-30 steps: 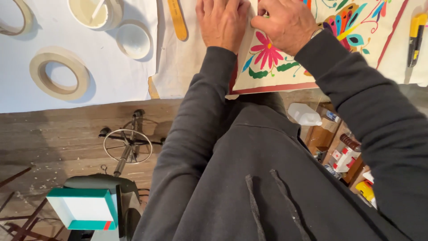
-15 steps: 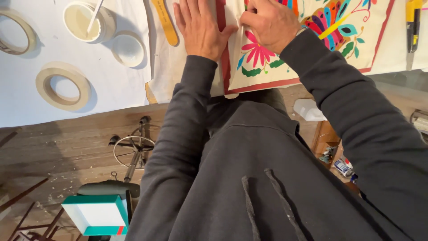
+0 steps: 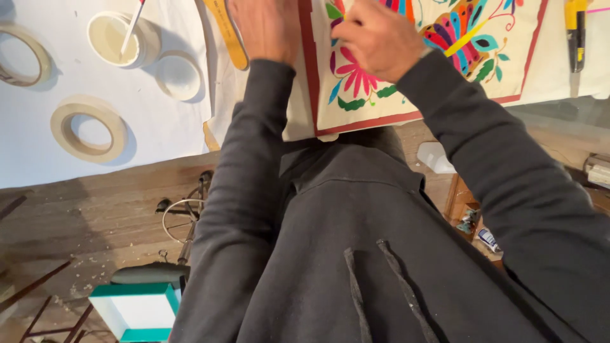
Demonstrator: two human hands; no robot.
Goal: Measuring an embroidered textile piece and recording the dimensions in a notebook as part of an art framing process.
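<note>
A cream cloth panel (image 3: 381, 95) with bright embroidered flowers, a bird and a dark red border lies on the white work table. My left hand (image 3: 267, 28) rests flat with fingers spread on the panel's left edge, over the red border. My right hand (image 3: 375, 41) is curled into a loose fist on the embroidery, above a pink flower; whether it pinches something small is hidden. Both arms wear dark grey sleeves.
Left of the panel lie a yellow flat tool (image 3: 225, 32), a white cup (image 3: 117, 38) with a stick in it, a white lid (image 3: 178, 76) and two tape rolls (image 3: 89, 130), (image 3: 19, 54). A yellow-black knife (image 3: 575, 32) lies far right. Below the table edge sit a teal-rimmed box (image 3: 136, 311) and clutter.
The view has shifted so the table sits higher and further right in frame. Both hands stay on the panel; my left hand has slid nearer the red border.
</note>
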